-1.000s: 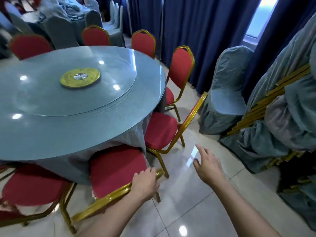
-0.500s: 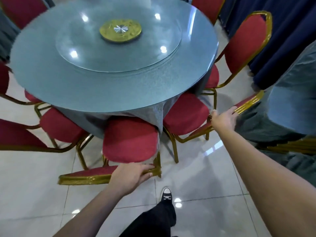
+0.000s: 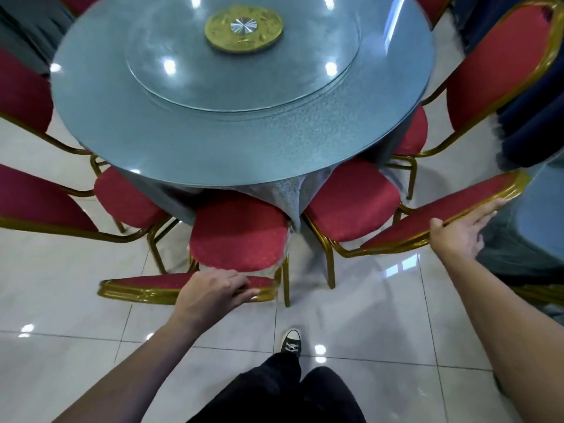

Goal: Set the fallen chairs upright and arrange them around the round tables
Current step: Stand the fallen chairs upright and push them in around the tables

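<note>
Tiled floor [image 3: 381, 315] open; left hand [image 3: 210, 293], right hand [image 3: 457, 236] on chairbacks.

Round table [image 3: 213, 132] far rim cut off at top, left-edge chairs [image 3: 27, 203] cropped — right-edge drapery [image 3: 537, 123] blurred

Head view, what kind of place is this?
Probably a banquet hall: a round table with a glass turntable, ringed by red gold-framed chairs on a tiled floor.

Upright red chairs [image 3: 238, 236] ringing round table [image 3: 171, 132]
</note>
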The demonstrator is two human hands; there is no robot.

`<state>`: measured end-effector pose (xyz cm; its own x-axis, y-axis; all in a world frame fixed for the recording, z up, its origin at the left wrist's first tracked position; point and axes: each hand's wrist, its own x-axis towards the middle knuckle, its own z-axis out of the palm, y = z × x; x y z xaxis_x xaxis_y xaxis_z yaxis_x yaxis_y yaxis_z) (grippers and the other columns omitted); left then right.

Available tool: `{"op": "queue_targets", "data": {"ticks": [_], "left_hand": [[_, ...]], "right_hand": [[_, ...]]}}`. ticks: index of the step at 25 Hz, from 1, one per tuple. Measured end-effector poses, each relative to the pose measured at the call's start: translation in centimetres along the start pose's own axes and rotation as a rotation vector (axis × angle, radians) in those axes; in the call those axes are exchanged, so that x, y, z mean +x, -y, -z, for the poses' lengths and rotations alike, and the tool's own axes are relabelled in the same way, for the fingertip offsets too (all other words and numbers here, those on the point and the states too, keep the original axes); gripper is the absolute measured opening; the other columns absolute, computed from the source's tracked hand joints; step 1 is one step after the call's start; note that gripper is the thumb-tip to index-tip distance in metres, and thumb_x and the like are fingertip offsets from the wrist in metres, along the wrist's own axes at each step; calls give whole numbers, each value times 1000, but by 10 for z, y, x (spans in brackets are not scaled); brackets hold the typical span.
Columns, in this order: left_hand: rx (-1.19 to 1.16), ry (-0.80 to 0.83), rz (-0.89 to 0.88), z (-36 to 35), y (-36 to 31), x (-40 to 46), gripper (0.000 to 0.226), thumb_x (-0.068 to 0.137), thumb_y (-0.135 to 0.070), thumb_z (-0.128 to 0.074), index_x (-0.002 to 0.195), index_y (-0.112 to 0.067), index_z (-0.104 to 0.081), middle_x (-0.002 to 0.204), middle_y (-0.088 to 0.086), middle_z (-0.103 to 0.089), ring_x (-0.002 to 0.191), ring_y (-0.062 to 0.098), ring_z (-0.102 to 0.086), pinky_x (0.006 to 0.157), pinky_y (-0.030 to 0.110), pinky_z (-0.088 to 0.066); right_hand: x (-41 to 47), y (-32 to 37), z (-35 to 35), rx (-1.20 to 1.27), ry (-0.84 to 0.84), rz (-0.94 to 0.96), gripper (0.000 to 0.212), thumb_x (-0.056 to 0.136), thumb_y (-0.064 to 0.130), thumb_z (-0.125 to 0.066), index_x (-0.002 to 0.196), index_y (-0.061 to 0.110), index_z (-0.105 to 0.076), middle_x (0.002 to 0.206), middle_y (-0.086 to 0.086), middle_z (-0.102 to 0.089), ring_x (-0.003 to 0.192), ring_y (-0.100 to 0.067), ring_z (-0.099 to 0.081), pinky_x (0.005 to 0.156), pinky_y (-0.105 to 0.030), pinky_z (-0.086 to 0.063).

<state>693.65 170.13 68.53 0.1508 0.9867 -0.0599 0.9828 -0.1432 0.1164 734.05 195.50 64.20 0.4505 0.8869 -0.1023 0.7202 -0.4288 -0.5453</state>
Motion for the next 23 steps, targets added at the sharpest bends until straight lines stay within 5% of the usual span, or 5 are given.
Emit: {"op": "queue_targets", "data": {"ticks": [9,12,16,20,23], "left_hand": [[-88,118,242,9,-62,31,31,95,-58,-54,102,-30,-65,94,-13,-63,88,9,-62,77,28,-50],[-176,105,261,8,-134,78,25,100,-47,-49,110,-28,-63,102,-7,-63,97,15,-61,84,32,-49],[-426,115,279,4,-241,149,26,102,-41,-46,121,-30,-59,115,-6,-64,108,17,-61,89,35,-48],[-609,130,234,-4,-330,218,52,105,-40,-43,154,-27,-34,152,0,-43,140,19,-42,114,34,-34],[-529,131,260,-9,-362,257,62,106,-46,-36,161,-29,-14,165,1,-24,150,22,-24,121,41,-25]], "right_hand": [[25,-26,22,10,84,154,121,88,47,-69,148,35,35,167,-15,-11,143,-44,-36,118,-65,-18],[32,-44,45,-94,88,287,108,87,60,-63,156,32,15,161,-16,-26,141,-41,-38,112,-63,-27],[65,-83,90,-159,67,529,78,89,52,-58,155,38,-20,160,-9,-28,140,-34,-39,111,-54,-34],[118,-104,123,-202,170,613,83,92,49,-56,158,37,-8,166,-1,-22,144,-27,-36,114,-48,-34],[158,-108,134,-188,210,649,85,93,49,-56,158,38,-4,166,3,-21,145,-24,-36,116,-47,-33]]}}
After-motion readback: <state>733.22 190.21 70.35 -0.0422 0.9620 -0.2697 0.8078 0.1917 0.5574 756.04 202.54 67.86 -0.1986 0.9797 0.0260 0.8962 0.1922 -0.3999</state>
